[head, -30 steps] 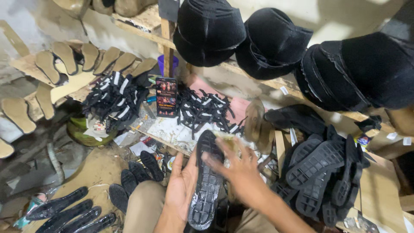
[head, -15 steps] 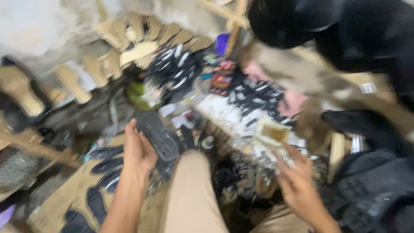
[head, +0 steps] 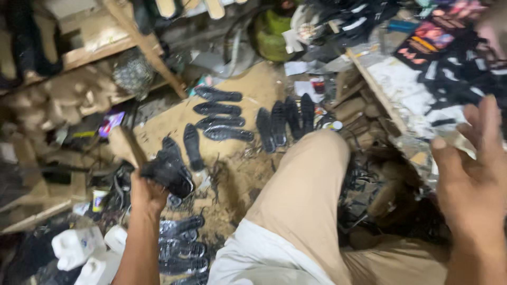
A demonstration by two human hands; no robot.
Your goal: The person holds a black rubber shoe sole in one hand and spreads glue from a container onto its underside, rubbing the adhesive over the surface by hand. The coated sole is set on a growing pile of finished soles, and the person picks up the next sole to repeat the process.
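My left hand (head: 147, 194) reaches down to the left and grips a black rubber shoe sole (head: 170, 171) just above the floor. More black soles (head: 222, 120) lie in rows on the brown floor ahead of it, and several others (head: 182, 248) lie close to my wrist. My right hand (head: 472, 174) hovers at the right with fingers spread and nothing in it. My leg in tan trousers (head: 303, 200) stretches between the two hands.
A wooden post (head: 145, 45) and shelves stand at the upper left. White plastic jugs (head: 84, 253) sit at the lower left. A workbench with black straps and paper (head: 422, 79) fills the upper right. A green bag (head: 272, 34) lies at the top.
The view has swung down and left. My left hand carried the black sole from my lap out to the floor on the left. My right hand let go and opened.
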